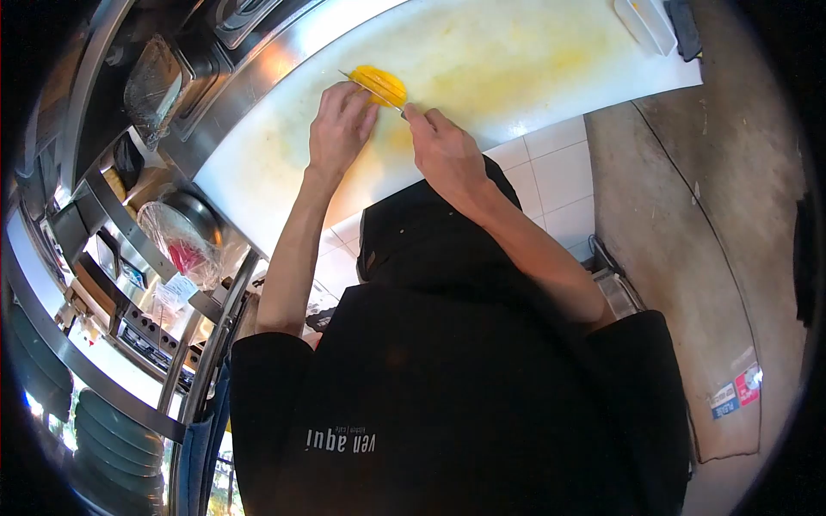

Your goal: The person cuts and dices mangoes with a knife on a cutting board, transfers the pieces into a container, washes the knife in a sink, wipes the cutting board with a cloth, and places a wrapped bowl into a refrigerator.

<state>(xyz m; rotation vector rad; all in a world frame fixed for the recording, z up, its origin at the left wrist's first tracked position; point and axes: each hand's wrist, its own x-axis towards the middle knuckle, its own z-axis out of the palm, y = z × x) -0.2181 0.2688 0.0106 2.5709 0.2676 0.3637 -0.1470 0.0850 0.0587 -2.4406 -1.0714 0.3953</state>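
Observation:
A bright yellow, oval piece of food (389, 84), mango-like in look though its kind is not certain, lies on the white cutting board (284, 138). My left hand (340, 131) has its fingers bent against the near side of the piece, steadying it. In my right hand (446, 155) is a knife, gripped by a handle mostly hidden in the fist. The thin knife blade (372, 89) lies across the yellow piece, its tip pointing to the upper left. Whether the blade has cut through cannot be seen.
Yellow stains mark the board. A white plastic container (647, 26) stands at its far right end. Left are metal pans (202, 77), a plastic-wrapped bowl (185, 228) and stacked dark plates (116, 443). A steel rail (95, 378) runs along the lower left.

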